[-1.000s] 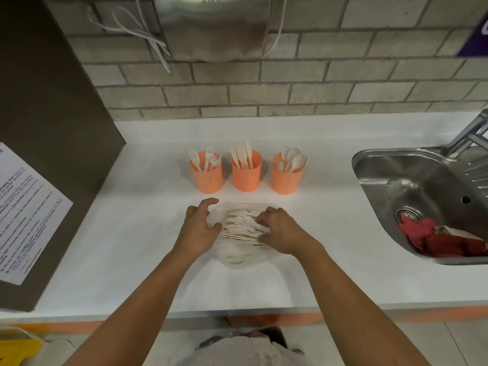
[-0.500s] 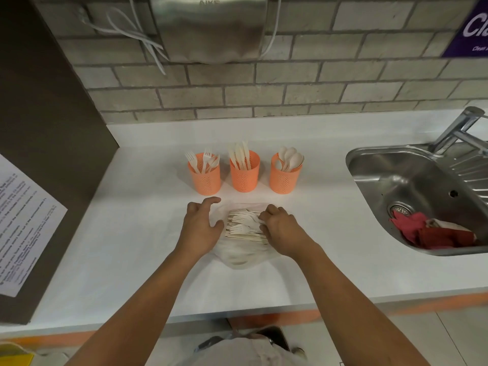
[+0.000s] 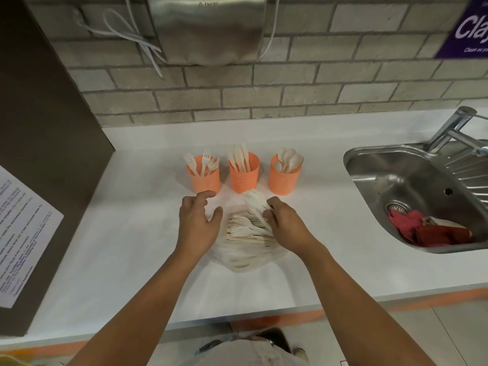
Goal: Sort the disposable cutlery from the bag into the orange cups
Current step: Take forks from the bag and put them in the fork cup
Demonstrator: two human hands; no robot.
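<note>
Three orange cups stand in a row on the white counter: the left cup (image 3: 204,178) holds forks, the middle cup (image 3: 244,177) holds knives, the right cup (image 3: 284,180) holds spoons. In front of them lies a clear plastic bag (image 3: 248,256) with a pile of pale cutlery (image 3: 247,231) on it. My right hand (image 3: 286,224) pinches a fork (image 3: 255,199) and lifts it off the pile, tines pointing toward the middle cup. My left hand (image 3: 196,221) rests on the bag's left edge, fingers spread.
A steel sink (image 3: 417,191) with a red cloth (image 3: 425,229) and a tap (image 3: 454,128) lies to the right. A dark panel (image 3: 39,143) with a paper notice (image 3: 18,233) stands on the left. A brick wall with a metal dispenser (image 3: 208,27) rises behind the cups.
My right hand has pulled a fork up out of the pile toward the cups. My left hand has stayed on the bag. The camera has shifted slightly left.
</note>
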